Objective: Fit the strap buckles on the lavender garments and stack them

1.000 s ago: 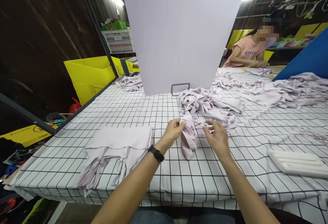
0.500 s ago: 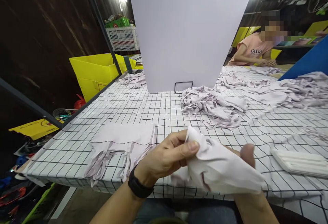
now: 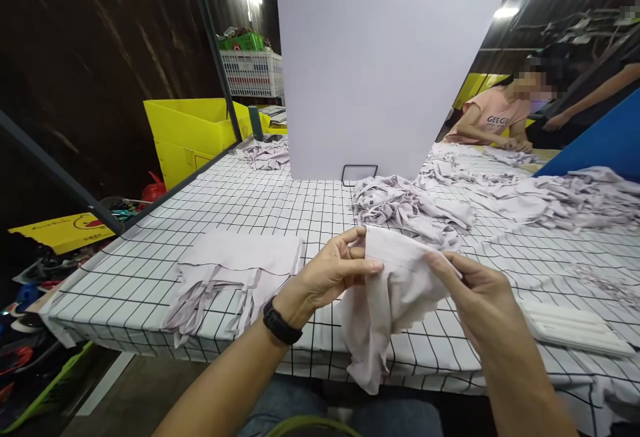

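Observation:
My left hand point(image 3: 334, 273), with a black band on its wrist, pinches the top left edge of a pale lilac cloth piece point(image 3: 384, 303). My right hand point(image 3: 477, 290) grips the same piece at its top right edge. The cloth hangs between them above the near side of the checked table point(image 3: 280, 207). A flat stack of the same cloth point(image 3: 235, 271) lies to the left of my left hand. A loose heap of cloth pieces point(image 3: 405, 205) lies just beyond my hands.
A white upright board point(image 3: 385, 70) stands on a wire stand mid-table. More cloth point(image 3: 550, 190) covers the right side beside a blue panel point(image 3: 600, 143). A white tray point(image 3: 575, 327) lies at right. Yellow bins point(image 3: 190, 133) stand left. A person in a pink shirt point(image 3: 493, 120) sits behind.
My hands lifted one cloth piece from beside the heap, brought it close, and now hold it spread by its top edge. The view has tilted up a little.

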Demonstrator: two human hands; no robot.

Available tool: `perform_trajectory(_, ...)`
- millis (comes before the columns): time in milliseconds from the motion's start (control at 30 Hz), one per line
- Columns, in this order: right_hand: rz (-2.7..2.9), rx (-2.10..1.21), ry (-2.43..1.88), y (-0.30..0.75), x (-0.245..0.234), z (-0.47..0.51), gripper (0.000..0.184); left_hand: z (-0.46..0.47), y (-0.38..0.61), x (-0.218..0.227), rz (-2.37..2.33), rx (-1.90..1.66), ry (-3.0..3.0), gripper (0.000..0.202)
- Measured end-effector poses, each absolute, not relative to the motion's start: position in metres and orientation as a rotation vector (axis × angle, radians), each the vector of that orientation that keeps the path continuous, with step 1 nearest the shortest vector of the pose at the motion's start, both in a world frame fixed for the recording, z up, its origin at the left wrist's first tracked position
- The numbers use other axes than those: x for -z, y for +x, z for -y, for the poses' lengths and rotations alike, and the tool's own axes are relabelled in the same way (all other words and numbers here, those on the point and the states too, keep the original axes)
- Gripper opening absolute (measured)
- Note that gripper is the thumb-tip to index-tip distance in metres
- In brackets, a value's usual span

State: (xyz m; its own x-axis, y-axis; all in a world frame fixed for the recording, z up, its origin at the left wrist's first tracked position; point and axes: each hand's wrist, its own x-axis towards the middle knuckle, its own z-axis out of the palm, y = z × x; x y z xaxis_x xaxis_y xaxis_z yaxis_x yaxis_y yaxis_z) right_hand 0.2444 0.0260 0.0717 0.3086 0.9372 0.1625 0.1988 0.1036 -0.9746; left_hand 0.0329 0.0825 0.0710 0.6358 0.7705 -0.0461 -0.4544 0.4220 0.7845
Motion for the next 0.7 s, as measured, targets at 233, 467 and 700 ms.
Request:
perform_trajectory(233,1.144,-0.696,-1.422,0.246,-0.097,-0.044,0.034,-0.102,0.035,-0.085,-0.511,-0.813,0.916,0.032)
perform_trajectory(467,1.179,-0.631,-1.398,0.246,-0.101,-0.040,0.041,-0.106,0.043,-0.100,-0.446,-0.876,0.979,0.034)
perform_trajectory(700,1.131,-0.722,-1.345,0.255,-0.094,-0.046,0.048,-0.116,0.051,-0.098,-0.536,-0.880,1.061,0.037)
